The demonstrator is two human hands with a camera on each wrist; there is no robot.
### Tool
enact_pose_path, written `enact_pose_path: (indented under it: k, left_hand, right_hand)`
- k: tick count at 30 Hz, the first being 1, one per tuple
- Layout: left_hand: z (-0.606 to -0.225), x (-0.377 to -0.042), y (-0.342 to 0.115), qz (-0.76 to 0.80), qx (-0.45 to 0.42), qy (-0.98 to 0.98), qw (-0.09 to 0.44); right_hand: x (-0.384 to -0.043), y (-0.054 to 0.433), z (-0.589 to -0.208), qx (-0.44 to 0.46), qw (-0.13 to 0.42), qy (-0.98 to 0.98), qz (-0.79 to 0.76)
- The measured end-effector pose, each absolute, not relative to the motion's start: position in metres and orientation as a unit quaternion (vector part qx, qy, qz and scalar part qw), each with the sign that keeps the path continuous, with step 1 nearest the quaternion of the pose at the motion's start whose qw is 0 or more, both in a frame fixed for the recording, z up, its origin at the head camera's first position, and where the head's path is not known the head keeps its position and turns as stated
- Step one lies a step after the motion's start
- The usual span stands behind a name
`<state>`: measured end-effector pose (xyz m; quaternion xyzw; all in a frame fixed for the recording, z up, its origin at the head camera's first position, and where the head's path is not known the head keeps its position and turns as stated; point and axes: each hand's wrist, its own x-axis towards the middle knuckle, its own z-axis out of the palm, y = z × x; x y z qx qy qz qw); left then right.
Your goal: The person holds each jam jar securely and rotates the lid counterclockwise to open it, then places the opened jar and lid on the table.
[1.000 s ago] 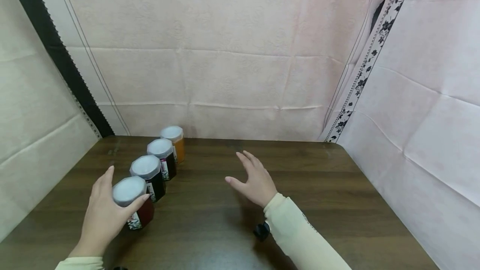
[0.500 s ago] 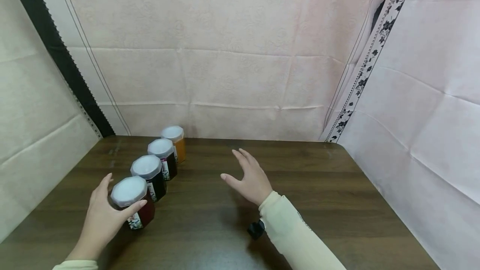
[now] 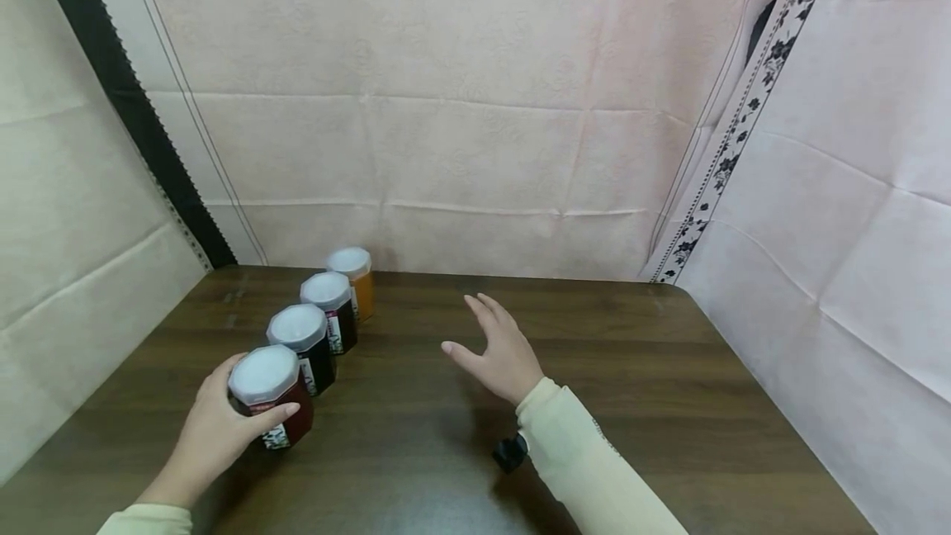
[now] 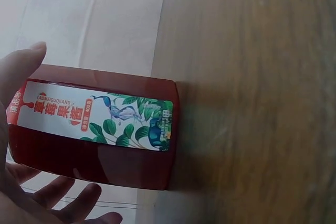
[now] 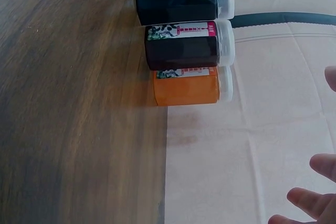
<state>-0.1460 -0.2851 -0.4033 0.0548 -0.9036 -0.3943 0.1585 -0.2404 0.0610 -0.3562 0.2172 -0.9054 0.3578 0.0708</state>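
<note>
My left hand point(image 3: 211, 432) is round the nearest jar, a dark red strawberry jam jar point(image 3: 263, 374) with a whitish lid, standing on the table. In the left wrist view its thumb lies by one side of the jam jar point(image 4: 123, 163) and its fingers curve along the other; the printed label faces the camera. My right hand point(image 3: 501, 357) hovers over the middle of the table, holding nothing, its thumb spread from the fingers. Behind the red jar stand two dark jars point(image 3: 297, 327) point(image 3: 327, 291) and an orange jar point(image 3: 361, 291), in a slanting row.
The brown wooden table point(image 3: 594, 452) runs back to a pale cloth hanging point(image 3: 475, 155). More pale cloth hangs at the left and right sides. A small black device point(image 3: 509, 453) sits at the right wrist. The row of jars occupies the table's left part.
My left hand has closed in on the red jam jar, its fingertips now partly behind the lid. The right hand has shifted slightly left. The jars keep their places; the view turned a little.
</note>
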Motion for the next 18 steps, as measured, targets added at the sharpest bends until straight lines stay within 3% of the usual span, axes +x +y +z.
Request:
enact_pose_path:
  k: [18]
  left_hand:
    - [-0.4079,-0.1473,-0.2873,-0.438,0.084,-0.891,0.088]
  right_hand:
    - [-0.2391,0.0581,-0.3574,0.222,0.058,-0.896,0.381]
